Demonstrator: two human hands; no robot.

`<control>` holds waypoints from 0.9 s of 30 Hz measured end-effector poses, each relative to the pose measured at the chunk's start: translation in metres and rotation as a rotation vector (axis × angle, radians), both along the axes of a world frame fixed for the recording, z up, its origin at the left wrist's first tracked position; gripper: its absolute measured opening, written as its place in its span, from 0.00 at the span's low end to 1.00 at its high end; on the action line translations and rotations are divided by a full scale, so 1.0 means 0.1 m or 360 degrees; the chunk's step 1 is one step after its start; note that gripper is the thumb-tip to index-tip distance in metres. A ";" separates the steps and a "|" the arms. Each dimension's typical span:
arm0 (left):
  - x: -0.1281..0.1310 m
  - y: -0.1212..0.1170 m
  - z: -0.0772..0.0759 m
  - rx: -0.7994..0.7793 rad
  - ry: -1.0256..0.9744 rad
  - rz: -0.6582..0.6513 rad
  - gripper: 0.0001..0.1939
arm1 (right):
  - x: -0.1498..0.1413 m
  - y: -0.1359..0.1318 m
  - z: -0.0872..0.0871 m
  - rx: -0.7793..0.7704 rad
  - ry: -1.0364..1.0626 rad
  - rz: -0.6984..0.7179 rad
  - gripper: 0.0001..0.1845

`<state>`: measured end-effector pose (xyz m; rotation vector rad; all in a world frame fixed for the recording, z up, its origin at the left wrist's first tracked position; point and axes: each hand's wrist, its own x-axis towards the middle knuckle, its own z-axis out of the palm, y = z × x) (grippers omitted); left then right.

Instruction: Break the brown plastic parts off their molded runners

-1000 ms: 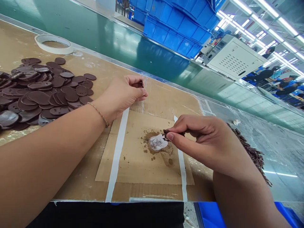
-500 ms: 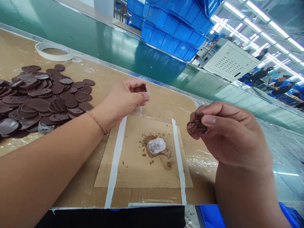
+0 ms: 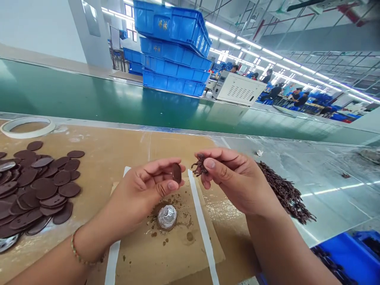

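My left hand [image 3: 141,187] pinches a small dark brown oval piece [image 3: 177,173] between thumb and fingers. My right hand [image 3: 230,178] holds a crumpled brown scrap [image 3: 198,165] at its fingertips, a short gap from the oval piece. Below both hands, a shiny transparent lump [image 3: 166,217] sits in scattered brown powder on a cardboard sheet [image 3: 175,253]. Several flat brown discs, some with holes, form a pile [image 3: 44,189] to the left of my left hand.
A dark brown heap of scraps [image 3: 285,194] lies right of my right hand. White tape strips [image 3: 202,225] cross the cardboard. A tape roll [image 3: 28,127] lies at far left. Behind runs a green conveyor belt [image 3: 89,95], with stacked blue crates [image 3: 172,49] beyond and a blue bin [image 3: 347,257] at lower right.
The view has swung level and shifted. My right hand has moved left, towards my left hand, and the two hands are now close together above the transparent lump.
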<state>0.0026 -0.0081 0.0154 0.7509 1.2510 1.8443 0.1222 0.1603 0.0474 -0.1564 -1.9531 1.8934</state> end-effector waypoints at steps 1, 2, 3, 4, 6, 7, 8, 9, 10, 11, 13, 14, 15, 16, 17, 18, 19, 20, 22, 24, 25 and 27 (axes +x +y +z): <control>0.01 0.00 0.00 0.0004 0.0003 -0.0011 0.14 | 0.00 -0.01 -0.01 0.0018 0.0011 -0.0004 0.06; 0.02 0.00 0.00 0.0006 0.0001 -0.0024 0.14 | 0.00 -0.02 -0.01 0.0044 0.0026 -0.0012 0.06; 0.02 0.00 -0.01 0.0010 -0.0004 -0.0038 0.15 | 0.00 -0.05 -0.01 0.0067 0.0048 -0.0022 0.05; 0.03 0.00 -0.02 0.0010 -0.0013 -0.0053 0.15 | 0.00 -0.07 -0.01 0.0084 0.0067 -0.0030 0.04; 0.03 0.01 -0.03 0.0036 -0.0047 -0.0081 0.16 | 0.00 -0.13 0.01 0.0102 0.0079 -0.0040 0.04; 0.03 0.01 -0.04 0.0049 -0.0071 -0.0097 0.16 | 0.00 -0.16 0.02 0.0099 0.0075 -0.0035 0.04; 0.03 0.01 -0.05 0.0065 -0.0094 -0.0114 0.15 | 0.00 -0.19 0.03 0.0095 0.0074 -0.0019 0.04; 0.03 0.01 -0.05 0.0081 -0.0113 -0.0125 0.15 | 0.00 -0.21 0.04 0.0091 0.0074 0.0001 0.03; 0.04 0.01 -0.05 0.0095 -0.0130 -0.0133 0.14 | 0.00 -0.22 0.05 0.0088 0.0078 0.0029 0.01; 0.04 0.01 -0.05 0.0105 -0.0144 -0.0140 0.14 | 0.00 -0.23 0.06 0.0077 0.0086 0.0054 0.01; 0.04 0.02 -0.04 0.0122 -0.0159 -0.0162 0.13 | 0.00 -0.24 0.06 0.0057 0.0100 0.0084 0.04; 0.04 0.02 -0.03 0.0133 -0.0160 -0.0178 0.14 | 0.00 -0.24 0.06 0.0051 0.0105 0.0087 0.05; 0.05 0.02 -0.03 0.0151 -0.0154 -0.0201 0.13 | -0.01 -0.24 0.06 0.0044 0.0110 0.0084 0.05; 0.05 0.02 -0.02 0.0161 -0.0149 -0.0226 0.13 | -0.01 -0.24 0.06 0.0045 0.0115 0.0084 0.06; 0.04 0.02 -0.02 0.0169 -0.0143 -0.0242 0.13 | -0.01 -0.24 0.06 0.0055 0.0121 0.0083 0.06; 0.04 0.02 -0.03 0.0169 -0.0140 -0.0248 0.14 | -0.01 -0.24 0.06 0.0074 0.0125 0.0083 0.06; 0.04 0.02 -0.03 0.0164 -0.0136 -0.0244 0.14 | -0.01 -0.24 0.06 0.0098 0.0126 0.0080 0.07; 0.04 0.01 -0.04 0.0150 -0.0133 -0.0232 0.14 | -0.01 -0.24 0.06 0.0125 0.0125 0.0076 0.07; 0.04 0.00 -0.04 0.0128 -0.0124 -0.0194 0.13 | 0.00 -0.24 0.05 0.0181 0.0126 0.0080 0.08; 0.04 0.00 -0.05 0.0109 -0.0092 -0.0155 0.12 | 0.00 -0.24 0.04 0.0234 0.0137 0.0078 0.07; 0.05 0.00 -0.05 0.0104 -0.0073 -0.0130 0.12 | 0.00 -0.24 0.04 0.0264 0.0149 0.0070 0.06; 0.06 0.00 -0.05 0.0101 -0.0044 -0.0071 0.11 | 0.00 -0.24 0.03 0.0342 0.0167 0.0052 0.04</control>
